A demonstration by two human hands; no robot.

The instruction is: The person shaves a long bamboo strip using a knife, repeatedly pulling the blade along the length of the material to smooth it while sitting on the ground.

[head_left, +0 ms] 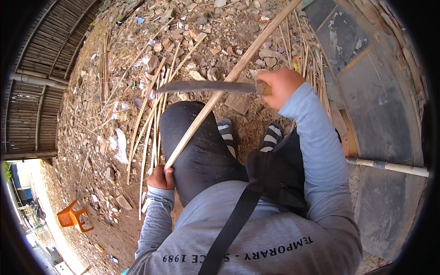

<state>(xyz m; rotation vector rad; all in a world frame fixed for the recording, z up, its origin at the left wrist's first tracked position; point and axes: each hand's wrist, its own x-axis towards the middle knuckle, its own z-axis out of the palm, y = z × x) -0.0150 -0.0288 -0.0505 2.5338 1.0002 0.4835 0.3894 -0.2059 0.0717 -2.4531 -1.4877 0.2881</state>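
The left hand (161, 178) grips the low end of a long stick (238, 69), which runs from it toward one o'clock. The right hand (280, 88) grips a big knife (197, 87), which points to nine o'clock, crossing the stick.

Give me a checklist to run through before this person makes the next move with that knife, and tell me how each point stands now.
1. Knife gripped by its handle: ok, the right hand is closed around it.
2. Wooden strip held: ok, the left hand grips its near end.
3. Left hand away from the blade: ok, the blade crosses the strip farther up.
4. Left leg away from the blade: cannot tell; the knee appears close, but the gap is unclear.
5. Blade touching the strip: cannot tell from this one view.
6. Gloves on: not ok, both hands are bare.
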